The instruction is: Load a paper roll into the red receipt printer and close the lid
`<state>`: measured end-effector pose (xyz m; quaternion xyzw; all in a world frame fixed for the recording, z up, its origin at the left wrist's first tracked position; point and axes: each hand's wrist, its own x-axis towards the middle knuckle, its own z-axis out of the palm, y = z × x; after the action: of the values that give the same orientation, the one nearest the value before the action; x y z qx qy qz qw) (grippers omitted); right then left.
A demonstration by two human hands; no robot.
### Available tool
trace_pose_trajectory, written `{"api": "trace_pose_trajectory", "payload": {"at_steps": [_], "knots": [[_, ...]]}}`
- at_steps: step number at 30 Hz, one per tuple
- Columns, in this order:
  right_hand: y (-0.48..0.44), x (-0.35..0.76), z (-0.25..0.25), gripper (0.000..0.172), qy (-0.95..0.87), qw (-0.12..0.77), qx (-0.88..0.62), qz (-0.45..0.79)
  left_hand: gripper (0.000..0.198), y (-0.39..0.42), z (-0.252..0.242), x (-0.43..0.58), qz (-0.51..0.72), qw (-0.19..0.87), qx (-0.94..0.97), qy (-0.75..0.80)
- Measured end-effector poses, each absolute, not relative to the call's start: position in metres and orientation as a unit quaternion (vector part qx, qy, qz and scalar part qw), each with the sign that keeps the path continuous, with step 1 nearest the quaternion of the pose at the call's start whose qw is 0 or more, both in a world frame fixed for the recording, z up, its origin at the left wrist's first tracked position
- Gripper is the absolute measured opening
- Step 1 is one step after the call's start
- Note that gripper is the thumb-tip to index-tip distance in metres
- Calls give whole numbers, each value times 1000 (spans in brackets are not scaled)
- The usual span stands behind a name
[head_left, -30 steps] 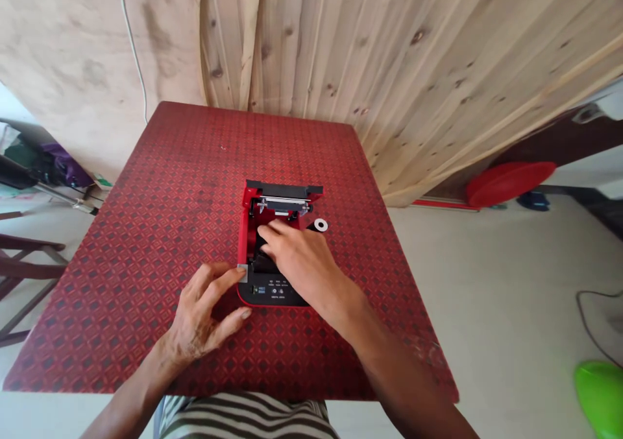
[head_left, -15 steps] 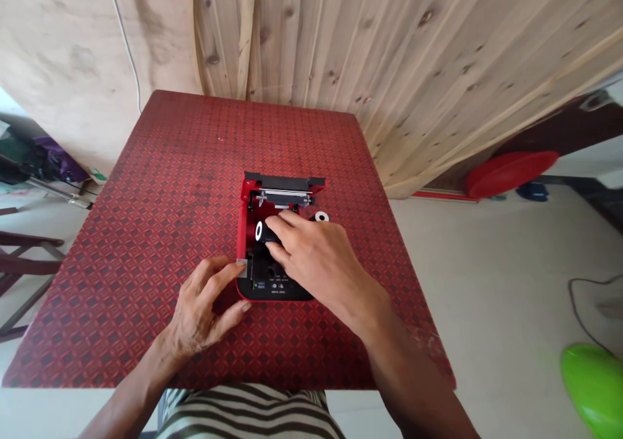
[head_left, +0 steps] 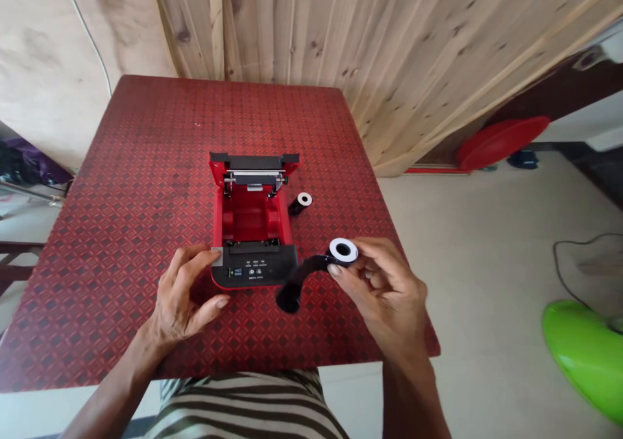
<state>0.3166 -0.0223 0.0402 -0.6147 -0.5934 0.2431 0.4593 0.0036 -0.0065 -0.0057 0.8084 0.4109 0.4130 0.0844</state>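
Note:
A small red-and-black printer [head_left: 257,267] stands on the table with its lid [head_left: 256,163] raised and its red paper bay [head_left: 246,215] showing no roll inside. My left hand [head_left: 182,296] rests its fingertips on a grey patch at the printer's front left corner, thumb apart below the front edge. Right of the printer, my right hand [head_left: 384,283] pinches a black paper roll [head_left: 343,249] with a white end face, held above the table. From it a loose black strip [head_left: 296,283] curls down to the left. Another black roll with a white end [head_left: 304,200] lies beside the printer's right side.
The red patterned table [head_left: 160,147] meets a wooden plank wall [head_left: 292,30] at the back. On the floor to the right are a bright green object [head_left: 579,355] and a cable. A red round basin-like thing [head_left: 501,144] leans by the wall.
My right hand has lifted the black roll out of the printer's bay and carried it to the right, its strip trailing loose. My left hand stays at the printer's corner. The view has shifted.

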Motion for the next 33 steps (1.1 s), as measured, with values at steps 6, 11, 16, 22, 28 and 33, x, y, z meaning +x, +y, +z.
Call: {"api": "trace_pose_trajectory", "payload": {"at_steps": [6, 11, 16, 22, 28, 33], "knots": [[-29, 318, 12, 22, -557, 480, -613, 289, 56, -1, -9, 1, 421, 52, 811, 402], [-23, 316, 9, 19, -591, 438, -611, 291, 60, 1, -14, -2, 425, 58, 816, 387], [-13, 311, 8, 23, -648, 416, -584, 258, 60, 2, -14, -2, 427, 58, 818, 382], [-1, 303, -2, 28, -682, 415, -545, 257, 61, 2, -14, -2, 422, 57, 823, 375], [4, 295, -15, 27, -678, 413, -544, 272, 61, 2, -14, -2, 419, 63, 824, 375], [6, 295, -18, 25, -683, 409, -537, 281, 61, 2, -13, -1, 421, 59, 823, 378]]}}
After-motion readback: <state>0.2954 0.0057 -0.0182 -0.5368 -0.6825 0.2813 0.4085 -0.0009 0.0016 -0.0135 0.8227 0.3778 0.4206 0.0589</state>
